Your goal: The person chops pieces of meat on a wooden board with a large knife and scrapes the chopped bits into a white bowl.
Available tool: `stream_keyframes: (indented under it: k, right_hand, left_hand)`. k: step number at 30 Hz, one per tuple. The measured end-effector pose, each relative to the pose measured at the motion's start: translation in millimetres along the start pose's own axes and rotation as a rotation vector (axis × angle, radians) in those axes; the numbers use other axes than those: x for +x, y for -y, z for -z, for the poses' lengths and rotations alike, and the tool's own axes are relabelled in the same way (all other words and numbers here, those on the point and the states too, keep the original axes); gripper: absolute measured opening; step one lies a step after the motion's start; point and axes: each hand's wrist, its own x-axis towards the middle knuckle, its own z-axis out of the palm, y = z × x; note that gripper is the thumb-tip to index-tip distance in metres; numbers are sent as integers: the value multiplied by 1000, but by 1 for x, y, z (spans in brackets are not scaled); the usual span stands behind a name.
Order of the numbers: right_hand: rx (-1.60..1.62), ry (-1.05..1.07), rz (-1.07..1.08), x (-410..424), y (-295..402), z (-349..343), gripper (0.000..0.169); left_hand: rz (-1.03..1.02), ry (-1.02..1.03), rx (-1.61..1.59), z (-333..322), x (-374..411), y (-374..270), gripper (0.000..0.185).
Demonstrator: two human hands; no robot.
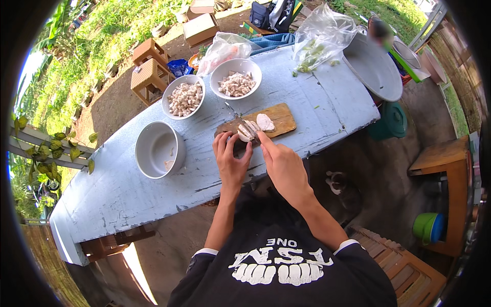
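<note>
A wooden cutting board [285,118] lies near the table's front edge with pale, cut food pieces [247,130] on it. My left hand [232,161] holds these pieces at the board's near left side. In my right hand [284,165] is a knife [237,114], its blade over the pieces and pointing away to the left; the handle is mostly hidden by the hand. One rounded pale slice [265,122] lies apart, right of the blade. Beyond the board stand two white bowls [184,80] [255,65] of diced pale food.
A deep metal pot [140,149] with a few scraps stands left on the pale blue table [115,184]. Plastic bags [326,28] lie at the far edge, one with greens. A large metal basin [378,73] is at the right. A cat [337,184] is on the floor.
</note>
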Motion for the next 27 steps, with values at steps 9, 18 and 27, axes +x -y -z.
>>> stream_keyframes:
  k: [9,18,27]
  right_hand:
    - [-74,69,-19,-9,5,2,42]
    - [-108,24,11,-4,0,-12,45]
    - [-87,39,-7,-6,-3,0,43]
  left_hand:
    - [24,-2,38,-2,1,-2,39]
    - [40,-10,36,-5,5,-5,39]
    - [99,3,53,-1,10,-17,37]
